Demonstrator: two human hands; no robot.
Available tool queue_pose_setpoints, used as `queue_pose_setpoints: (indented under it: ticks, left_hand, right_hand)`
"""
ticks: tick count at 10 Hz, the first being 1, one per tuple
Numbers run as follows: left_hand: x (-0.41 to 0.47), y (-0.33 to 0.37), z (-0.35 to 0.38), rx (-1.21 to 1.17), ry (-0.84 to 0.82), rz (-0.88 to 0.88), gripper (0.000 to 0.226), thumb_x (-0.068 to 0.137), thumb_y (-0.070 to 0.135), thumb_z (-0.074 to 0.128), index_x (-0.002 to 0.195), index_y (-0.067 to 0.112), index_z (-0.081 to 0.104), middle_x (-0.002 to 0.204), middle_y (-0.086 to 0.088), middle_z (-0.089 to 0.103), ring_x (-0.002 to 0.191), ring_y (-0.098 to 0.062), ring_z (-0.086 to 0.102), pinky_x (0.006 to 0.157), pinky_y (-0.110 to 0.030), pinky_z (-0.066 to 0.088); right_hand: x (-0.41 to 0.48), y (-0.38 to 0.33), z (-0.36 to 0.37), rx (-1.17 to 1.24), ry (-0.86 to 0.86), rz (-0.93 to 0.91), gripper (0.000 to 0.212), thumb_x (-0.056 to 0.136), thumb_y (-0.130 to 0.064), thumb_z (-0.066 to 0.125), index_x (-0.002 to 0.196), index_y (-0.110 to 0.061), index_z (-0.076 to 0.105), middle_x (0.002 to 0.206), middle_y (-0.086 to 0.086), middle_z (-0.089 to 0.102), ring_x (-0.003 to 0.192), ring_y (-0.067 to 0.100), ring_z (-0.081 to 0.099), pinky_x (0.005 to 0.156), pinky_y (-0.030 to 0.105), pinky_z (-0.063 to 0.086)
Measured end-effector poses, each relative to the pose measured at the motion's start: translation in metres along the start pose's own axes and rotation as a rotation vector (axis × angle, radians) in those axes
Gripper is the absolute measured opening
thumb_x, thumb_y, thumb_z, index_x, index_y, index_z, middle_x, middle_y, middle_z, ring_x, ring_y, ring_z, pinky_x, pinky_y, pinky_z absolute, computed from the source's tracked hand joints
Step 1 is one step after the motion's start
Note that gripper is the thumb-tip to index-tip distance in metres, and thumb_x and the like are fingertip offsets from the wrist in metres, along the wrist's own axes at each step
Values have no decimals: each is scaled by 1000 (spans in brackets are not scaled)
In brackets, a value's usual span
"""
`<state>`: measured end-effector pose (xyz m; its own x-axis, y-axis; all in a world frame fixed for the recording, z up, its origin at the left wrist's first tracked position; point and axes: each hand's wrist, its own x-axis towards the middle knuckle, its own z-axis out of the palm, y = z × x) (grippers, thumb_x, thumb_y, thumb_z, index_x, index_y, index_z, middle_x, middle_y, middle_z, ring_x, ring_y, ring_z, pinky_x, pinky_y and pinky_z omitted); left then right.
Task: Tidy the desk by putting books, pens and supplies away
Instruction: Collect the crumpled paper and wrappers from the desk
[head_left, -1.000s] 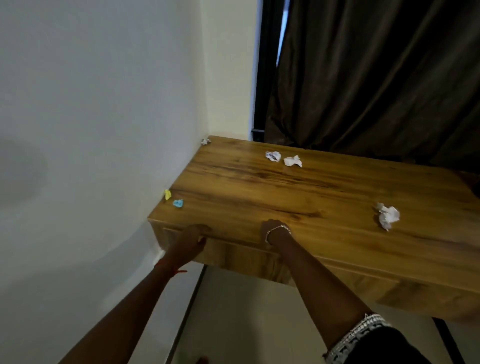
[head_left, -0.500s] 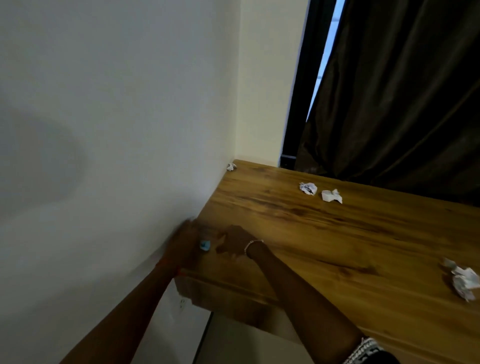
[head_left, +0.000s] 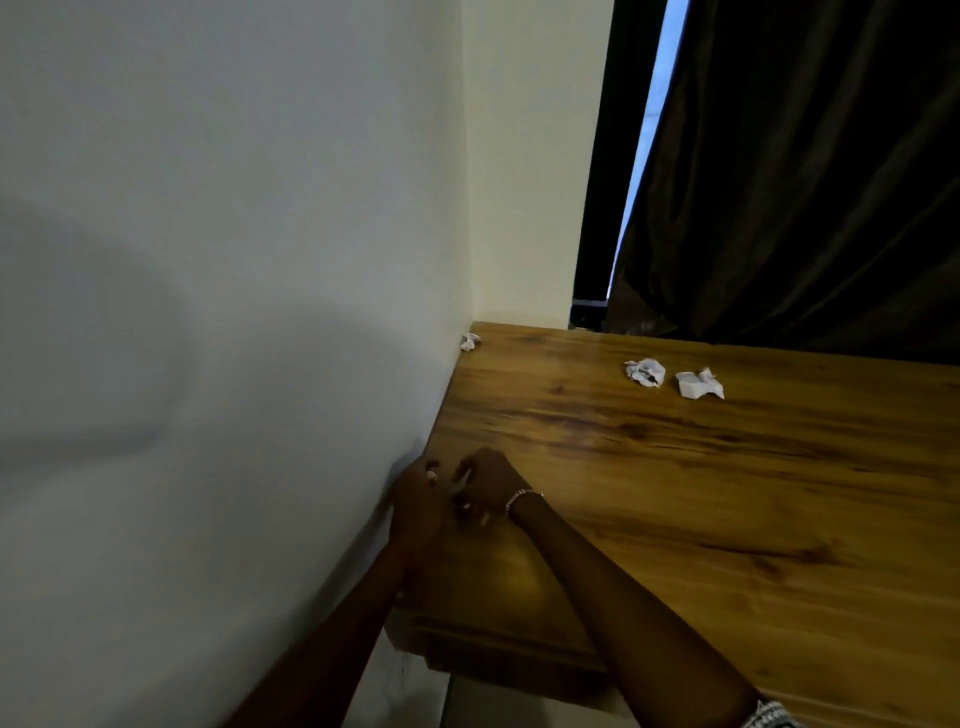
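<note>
Your two hands meet at the near left corner of the wooden worktop (head_left: 727, 493), right where its edge runs along the white wall (head_left: 234, 260). Your left hand (head_left: 415, 499) sits against the wall side of that corner, fingers curled inward. Your right hand (head_left: 485, 486) is just beside it, wearing a thin bracelet (head_left: 522, 499) at the wrist, its fingers bent down toward the left hand. The two are touching or nearly so, and the picture is dark and blurred there, so I cannot tell whether either grip is clenched on something or slack; a pale speck shows between the fingers, but what it is cannot be made out.

The loose scraps lie farther back on the worktop, well apart from your hands. One small crumpled paper (head_left: 470, 341) is tucked into the far left corner, touching the wall. Two more lie side by side near the back edge: a crumpled white wad (head_left: 645, 372) with dark marks on it, and just to its right a folded white scrap (head_left: 698, 384). They are close together but not touching.

A dark curtain (head_left: 805, 182) hangs behind the worktop's far edge, with a thin strip of daylight (head_left: 641, 140) showing at its left side.
</note>
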<state>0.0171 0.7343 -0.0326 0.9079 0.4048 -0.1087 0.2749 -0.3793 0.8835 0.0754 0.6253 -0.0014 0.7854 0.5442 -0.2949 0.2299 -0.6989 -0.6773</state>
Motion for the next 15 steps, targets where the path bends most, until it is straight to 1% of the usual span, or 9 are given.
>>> queue_pose_setpoints:
  ticks: [1,2,3,4,5,7,11,13,15]
  left_hand:
    - [19,23,8,-212,-70,-173,32,92,-3,41,70,19,50,76,0,52,81,-25,57,87,-35,51]
    - [33,38,18,-277,-177,-184,27,97,10,37,76,9,53,82,-8,54,92,-33,54,104,-42,39]
    - [54,43,24,-682,-228,-295,34,81,9,68,112,-1,58,115,-12,60,110,-23,56,101,-32,43]
    - [95,33,30,-728,-345,-408,49,79,-1,67,109,33,49,111,4,57,97,17,56,85,-2,41]
    - [121,41,27,-921,-393,-473,23,91,8,49,76,26,44,66,10,57,47,2,58,44,-4,42]
    - [157,58,31,-1277,-234,-675,26,95,20,41,74,9,52,53,-4,60,41,-10,54,38,-13,43]
    - [198,47,49,-1368,-136,-701,28,95,25,41,85,8,61,65,-8,71,53,-20,69,52,-26,56]
    - [204,50,60,-1380,-156,-686,39,95,34,35,96,7,63,78,-15,74,64,-30,72,57,-43,59]
    - [205,76,80,-1372,-232,-600,21,92,26,49,100,12,62,84,10,70,76,-7,67,61,-21,57]
  right_hand:
    - [9,2,-23,61,179,14,23,73,-8,74,92,-5,63,101,22,65,70,22,64,41,11,40]
    - [18,2,-49,83,140,-40,23,72,-10,76,92,-2,66,89,15,67,60,8,57,38,6,38]
    - [35,3,-71,109,38,-72,17,74,-15,77,87,-7,68,80,9,67,43,-2,52,34,4,33]
    - [74,14,-93,189,127,-37,27,79,-16,72,97,4,68,81,13,65,48,4,48,33,5,33]
    - [118,26,-110,164,224,2,25,79,-14,72,96,5,69,96,23,70,51,3,56,40,4,37]
    - [191,25,-121,40,222,-19,48,85,-11,63,129,1,49,136,17,49,126,28,45,99,27,35]
    - [265,25,-114,-81,116,-155,23,86,-3,58,107,6,65,115,23,62,109,32,58,87,30,43]
    - [238,27,-145,196,62,-238,30,77,-9,73,104,3,68,90,8,68,80,16,63,65,11,45]
    - [192,46,-175,141,-47,-245,25,76,-11,74,99,-2,70,77,-8,65,57,-11,56,53,2,40]
